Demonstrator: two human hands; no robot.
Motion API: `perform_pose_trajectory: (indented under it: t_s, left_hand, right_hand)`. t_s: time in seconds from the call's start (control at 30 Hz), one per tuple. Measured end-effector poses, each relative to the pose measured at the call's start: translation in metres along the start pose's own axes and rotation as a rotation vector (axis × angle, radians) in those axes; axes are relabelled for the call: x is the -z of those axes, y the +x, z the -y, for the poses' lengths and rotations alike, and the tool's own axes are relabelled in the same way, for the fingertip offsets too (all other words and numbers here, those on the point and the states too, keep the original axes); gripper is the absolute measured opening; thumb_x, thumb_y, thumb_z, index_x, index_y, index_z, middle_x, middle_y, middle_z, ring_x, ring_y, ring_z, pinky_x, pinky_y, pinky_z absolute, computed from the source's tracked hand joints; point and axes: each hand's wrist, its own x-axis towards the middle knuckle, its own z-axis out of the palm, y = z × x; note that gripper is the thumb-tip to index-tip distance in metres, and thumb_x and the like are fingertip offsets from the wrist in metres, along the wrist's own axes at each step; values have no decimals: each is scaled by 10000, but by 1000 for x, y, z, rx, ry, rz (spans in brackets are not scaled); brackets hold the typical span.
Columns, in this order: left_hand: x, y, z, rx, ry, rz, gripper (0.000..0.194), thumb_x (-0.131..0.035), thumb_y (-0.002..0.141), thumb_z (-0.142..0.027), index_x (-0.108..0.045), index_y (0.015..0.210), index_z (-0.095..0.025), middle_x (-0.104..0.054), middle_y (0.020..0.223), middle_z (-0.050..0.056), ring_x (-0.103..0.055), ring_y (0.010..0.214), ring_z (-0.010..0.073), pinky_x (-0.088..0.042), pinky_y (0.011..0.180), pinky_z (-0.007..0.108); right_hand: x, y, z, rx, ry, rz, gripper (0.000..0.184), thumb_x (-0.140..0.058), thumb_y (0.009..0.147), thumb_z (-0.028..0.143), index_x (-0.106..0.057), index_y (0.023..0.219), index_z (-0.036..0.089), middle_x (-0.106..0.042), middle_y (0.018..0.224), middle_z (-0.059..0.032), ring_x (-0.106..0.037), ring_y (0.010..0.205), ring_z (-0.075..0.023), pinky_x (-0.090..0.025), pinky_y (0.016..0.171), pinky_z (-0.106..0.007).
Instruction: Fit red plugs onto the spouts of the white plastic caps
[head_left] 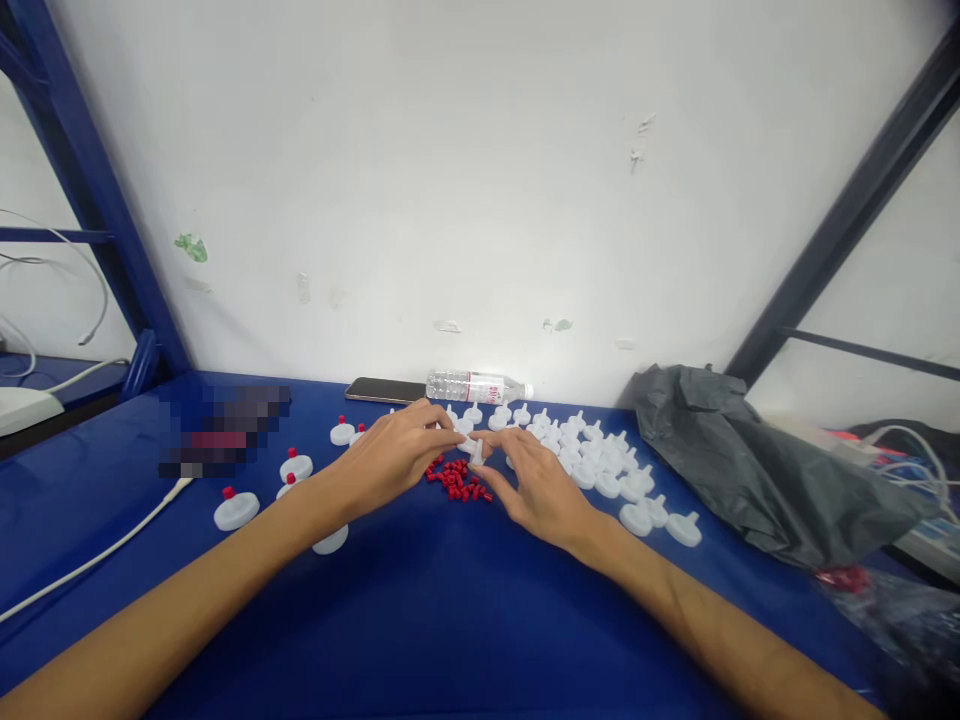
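In the middle of the table, my right hand (536, 480) has its thumb and index finger closed around a white spouted cap (476, 456), its narrow tip pointing up. My left hand (409, 445) comes in from the other side, fingers bent together close to that cap; whatever sits between its fingertips is hidden. Just below both hands lies a loose pile of small red tip caps (455, 482). Many white spouted caps (592, 455) spread out to the right, their spouts bare. On the left stand several white caps with red tips (236, 510), some partly behind my left forearm.
A clear plastic bottle (480, 387) and a dark phone (384, 390) lie along the wall. A grey plastic bag (757, 470) covers the right side. At left, a white cable (97, 552) runs to a blurred-out dark object (232, 425). Blue rack posts (112, 190) frame the table (465, 630).
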Motion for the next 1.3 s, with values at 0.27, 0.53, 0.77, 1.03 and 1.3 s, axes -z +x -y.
perform_pose_trajectory:
  t_s: [0.27,0.53,0.77,1.03,1.3]
  left_hand:
    - [0,3,-3,14,-16,47,282,-425,1020,-246,-667,1157,-194,-693,1023,71,-591,948,216,-498,798,343]
    - [-1,2,-17,46,-49,81,309,-375,974,-101,-661,1065,-171,-668,928,78,-579,888,223,-484,774,346]
    - [-2,5,-21,125,-67,45,298,-373,975,-144,-668,976,-186,-687,895,77,-602,841,225,-471,740,348]
    - [-2,5,-19,181,-134,36,278,-415,967,-185,-686,907,-193,-716,851,69,-620,797,219,-473,714,347]
    - [16,11,-18,240,-313,15,291,-471,966,-269,-727,849,-196,-744,812,37,-631,751,179,-468,701,304]
  right_hand:
    - [3,0,1,45,40,-3,62,-512,991,209,-467,1006,248,-651,1166,-80,-606,1120,-237,-515,953,-449]
    - [1,-4,-1,113,24,5,176,-444,960,81,-391,928,246,-628,958,-67,-586,1055,-234,-522,895,-408]
    - [-4,-3,-4,201,-50,-31,255,-439,885,-12,-419,947,235,-600,912,-64,-583,1041,-243,-530,868,-401]
    - [-8,-4,0,197,-97,-56,281,-434,887,-12,-471,1026,230,-611,885,-56,-583,1044,-252,-536,866,-417]
    - [-6,1,10,115,-40,-75,118,-508,968,127,-482,1005,236,-667,1005,-73,-612,1101,-239,-521,922,-414]
